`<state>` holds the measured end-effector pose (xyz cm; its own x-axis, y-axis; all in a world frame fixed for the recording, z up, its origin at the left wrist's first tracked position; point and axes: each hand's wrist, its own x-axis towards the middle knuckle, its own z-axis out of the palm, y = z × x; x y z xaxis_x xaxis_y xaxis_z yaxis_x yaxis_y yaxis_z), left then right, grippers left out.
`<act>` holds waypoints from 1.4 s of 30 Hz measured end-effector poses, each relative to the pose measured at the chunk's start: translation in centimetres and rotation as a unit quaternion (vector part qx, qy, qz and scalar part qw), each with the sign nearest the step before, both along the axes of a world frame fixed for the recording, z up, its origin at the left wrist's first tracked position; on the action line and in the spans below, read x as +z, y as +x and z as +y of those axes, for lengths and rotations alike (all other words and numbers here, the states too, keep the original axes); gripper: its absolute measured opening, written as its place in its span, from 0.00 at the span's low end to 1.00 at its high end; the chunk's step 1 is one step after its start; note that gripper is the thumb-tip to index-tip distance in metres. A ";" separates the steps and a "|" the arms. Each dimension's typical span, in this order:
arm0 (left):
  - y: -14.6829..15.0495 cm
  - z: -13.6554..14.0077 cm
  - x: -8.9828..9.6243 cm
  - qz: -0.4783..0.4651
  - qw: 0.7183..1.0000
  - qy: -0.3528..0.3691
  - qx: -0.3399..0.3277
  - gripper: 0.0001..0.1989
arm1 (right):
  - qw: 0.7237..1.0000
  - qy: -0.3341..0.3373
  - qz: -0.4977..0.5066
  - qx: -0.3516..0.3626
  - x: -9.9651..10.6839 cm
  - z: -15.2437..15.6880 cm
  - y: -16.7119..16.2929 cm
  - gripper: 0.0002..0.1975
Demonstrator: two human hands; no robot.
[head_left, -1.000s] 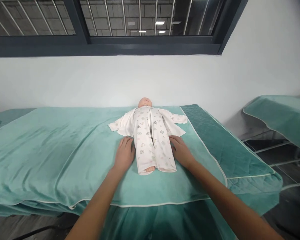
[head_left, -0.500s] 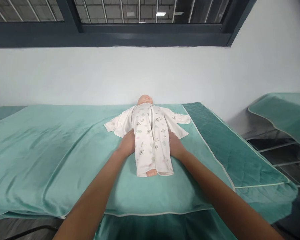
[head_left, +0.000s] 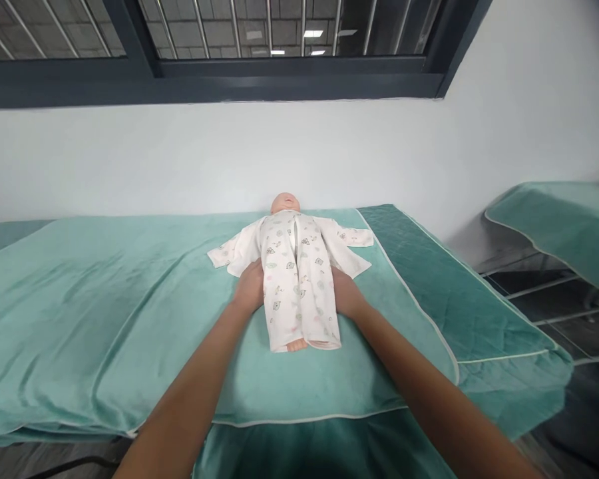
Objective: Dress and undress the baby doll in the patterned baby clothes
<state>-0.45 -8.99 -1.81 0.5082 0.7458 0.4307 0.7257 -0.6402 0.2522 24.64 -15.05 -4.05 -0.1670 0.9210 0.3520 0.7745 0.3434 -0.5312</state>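
Observation:
A baby doll (head_left: 285, 201) lies on its back on a green bed cover, its head toward the wall. It wears a white long-sleeved baby top (head_left: 246, 246), sleeves spread outward, and printed white baby trousers (head_left: 302, 286) that reach high over the top. One foot (head_left: 296, 344) shows at a trouser hem. My left hand (head_left: 250, 287) is closed at the left side of the trousers, and my right hand (head_left: 347, 293) is closed at the right side, both about halfway up. The fingertips of both hands are hidden by the cloth.
The green cover (head_left: 104, 286) spreads over the bed, with a darker quilted layer (head_left: 444, 293) at the right. Behind stands a white wall (head_left: 204, 159) under a barred window (head_left: 279, 80). Another green-covered surface (head_left: 564, 219) and a metal frame (head_left: 544, 287) are at far right.
The view has shifted slightly, so the scene sits a little further left. My hands stay at the sides of the trousers, and the doll lies much the same.

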 end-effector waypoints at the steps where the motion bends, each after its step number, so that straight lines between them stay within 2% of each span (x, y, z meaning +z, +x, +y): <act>1: -0.1 -0.1 -0.1 0.021 1.000 0.020 0.004 0.09 | 1.000 0.001 0.000 -0.004 0.1 0.0 -0.1 0.16; 4: -0.8 -1.1 -0.2 0.066 0.995 0.070 0.007 0.11 | 1.000 0.010 0.006 0.001 0.4 -0.2 0.0 0.17; 7: -1.7 -2.6 -0.4 0.057 0.996 0.066 -0.016 0.10 | 1.000 0.007 -0.003 0.020 0.4 -1.4 0.6 0.10; 11: -3.2 -3.9 -0.5 -0.049 0.998 -0.014 -0.023 0.09 | 0.999 0.020 0.003 0.044 0.3 -3.5 1.5 0.10; 14: -4.0 -3.2 -0.8 -0.169 0.981 -0.079 0.053 0.10 | 0.997 0.035 0.052 0.046 0.3 -3.7 2.9 0.08; 16: -4.5 -2.0 -1.1 -0.211 0.962 -0.098 0.145 0.09 | 0.994 0.075 0.084 -0.018 0.1 -2.5 4.4 0.08; 18: -4.9 -0.6 -1.3 -0.203 0.950 -0.095 0.218 0.09 | 0.979 0.116 0.100 -0.136 -0.1 -0.7 6.3 0.10; 19: -5.1 0.1 -1.4 -0.184 0.949 -0.088 0.242 0.10 | 0.969 0.115 0.099 -0.196 -0.2 0.4 7.3 0.11; 22: -5.7 1.7 -1.6 -0.114 0.944 -0.054 0.303 0.10 | 0.951 0.025 0.053 -0.303 -0.3 3.4 9.4 0.16; 26: -5.9 2.5 -1.6 -0.064 0.924 -0.035 0.376 0.14 | 0.943 -0.090 -0.008 -0.320 0.1 6.3 10.3 0.20; 31: -5.9 2.5 -1.8 -0.064 0.931 -0.047 0.356 0.14 | 0.976 -0.129 0.063 -0.165 0.4 7.8 10.4 0.14; 34: -6.2 2.5 -1.8 -0.112 0.932 -0.072 0.338 0.12 | 0.973 -0.132 0.136 -0.129 0.5 7.7 10.1 0.11; 36: -6.1 2.4 -1.3 -0.195 0.922 -0.110 0.315 0.11 | 0.960 -0.125 0.219 -0.118 0.7 7.5 9.9 0.13; 38: -5.2 1.9 -0.3 -0.295 0.901 -0.137 0.286 0.11 | 0.940 -0.124 0.299 -0.109 0.9 7.3 9.8 0.14; 40: -3.3 1.2 1.4 -0.368 0.886 -0.133 0.250 0.12 | 0.924 -0.132 0.341 -0.109 1.1 7.1 9.9 0.15; 42: -0.6 0.4 3.4 -0.382 0.895 -0.110 0.199 0.12 | 0.924 -0.137 0.341 -0.105 1.2 7.0 10.0 0.13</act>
